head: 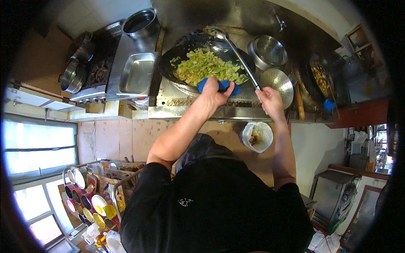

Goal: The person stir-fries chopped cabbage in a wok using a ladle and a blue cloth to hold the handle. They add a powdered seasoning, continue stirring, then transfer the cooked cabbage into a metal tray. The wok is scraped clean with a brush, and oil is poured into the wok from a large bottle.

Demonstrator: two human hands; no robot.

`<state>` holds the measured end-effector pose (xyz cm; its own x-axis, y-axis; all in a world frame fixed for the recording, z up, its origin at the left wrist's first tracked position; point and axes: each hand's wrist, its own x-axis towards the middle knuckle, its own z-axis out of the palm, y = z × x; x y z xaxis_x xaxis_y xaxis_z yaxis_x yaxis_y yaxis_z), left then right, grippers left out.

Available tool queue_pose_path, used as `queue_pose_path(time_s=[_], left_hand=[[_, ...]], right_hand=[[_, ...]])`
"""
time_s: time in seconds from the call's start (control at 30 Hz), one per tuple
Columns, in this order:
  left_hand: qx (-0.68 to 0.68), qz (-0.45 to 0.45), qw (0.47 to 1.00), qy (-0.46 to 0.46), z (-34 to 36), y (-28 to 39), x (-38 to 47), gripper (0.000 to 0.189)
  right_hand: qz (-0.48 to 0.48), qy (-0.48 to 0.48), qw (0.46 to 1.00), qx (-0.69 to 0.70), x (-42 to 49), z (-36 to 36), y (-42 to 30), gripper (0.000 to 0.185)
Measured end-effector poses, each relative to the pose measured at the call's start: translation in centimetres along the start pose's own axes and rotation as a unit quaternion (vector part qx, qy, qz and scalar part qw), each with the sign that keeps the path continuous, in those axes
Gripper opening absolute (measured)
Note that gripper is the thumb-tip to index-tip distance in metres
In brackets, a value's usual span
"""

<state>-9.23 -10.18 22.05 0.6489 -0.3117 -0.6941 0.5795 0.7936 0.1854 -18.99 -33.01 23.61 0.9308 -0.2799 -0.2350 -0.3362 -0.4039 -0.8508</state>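
Note:
A large dark wok [171,52] sits on the range before me, heaped with chopped green cabbage [208,66]. With a blue cloth [234,89] wrapped at the wok's near rim, my left hand [216,91] grips the rim through it. My right hand [271,100] is closed around the end of a long-handled metal ladle [242,58]. The ladle's bowl is over the far edge of the wok, with some food in or beside it. A perforated steel strainer [278,83] lies just beyond my right hand.
Metal bowls [270,52] stand right of the wok. Left of it are a steel pan [138,73], a pot of dark liquid [140,23] and a burner stove [99,68]. A lined bucket [258,137] stands below the range's front edge. Another wok with food [321,76] is far right.

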Motion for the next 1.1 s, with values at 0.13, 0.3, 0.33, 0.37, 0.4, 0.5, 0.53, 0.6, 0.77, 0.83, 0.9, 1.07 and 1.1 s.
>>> queue_pose_path(time_s=[0.13,0.3,0.33,0.37,0.4,0.5,0.53,0.6,0.77,0.83,0.9,1.07,1.1], left_hand=[[-0.032,-0.032,0.999,0.031,-1.3,1.6,3.8,0.027],[0.021,-0.020,0.998,0.053,-14.0,-2.3,9.4,0.033],[0.079,0.030,0.996,0.012,-15.1,-6.1,8.1,0.036],[0.058,-0.017,0.998,0.012,-15.0,-8.8,6.0,0.031],[0.062,0.008,0.998,-0.007,-12.3,-9.5,3.2,0.031],[-0.087,-0.105,0.990,0.037,-2.7,-3.3,-2.0,0.033],[-0.097,-0.098,0.990,0.009,-2.6,-0.6,0.7,0.033],[-0.084,-0.071,0.994,-0.029,-5.0,2.5,6.7,0.032],[0.086,0.016,0.992,0.089,-11.8,-4.2,6.0,0.030],[0.097,0.044,0.994,0.039,-9.8,-4.8,2.0,0.028],[0.019,-0.006,1.000,0.024,-8.2,-0.3,5.0,0.024],[0.088,0.030,0.995,0.034,-7.7,3.9,12.0,0.022],[0.088,0.035,0.995,0.039,-8.8,4.6,12.8,0.022]], right_hand=[[0.006,-0.008,0.996,0.084,-1.3,0.6,1.1,0.037],[-0.003,0.000,0.992,0.125,-3.4,0.7,1.6,0.033],[-0.005,0.007,0.990,0.142,-3.0,-0.1,2.6,0.032],[0.004,0.016,0.987,0.159,-2.8,-0.8,4.0,0.030],[0.002,0.032,0.988,0.153,-2.3,-1.3,4.0,0.029],[-0.003,0.030,0.986,0.164,-2.0,-2.7,4.5,0.027],[-0.006,0.029,0.984,0.178,-1.9,-2.1,4.0,0.027],[-0.019,0.027,0.982,0.188,-1.2,-0.5,2.2,0.026],[0.052,0.027,0.986,0.157,-0.4,0.8,2.5,0.021],[0.039,0.032,0.987,0.153,1.0,1.1,2.7,0.023],[0.040,0.036,0.991,0.123,2.4,2.5,2.4,0.024],[-0.036,0.094,0.979,-0.175,11.3,9.6,7.1,0.025],[0.058,-0.005,0.998,-0.008,10.6,12.2,4.6,0.023]])
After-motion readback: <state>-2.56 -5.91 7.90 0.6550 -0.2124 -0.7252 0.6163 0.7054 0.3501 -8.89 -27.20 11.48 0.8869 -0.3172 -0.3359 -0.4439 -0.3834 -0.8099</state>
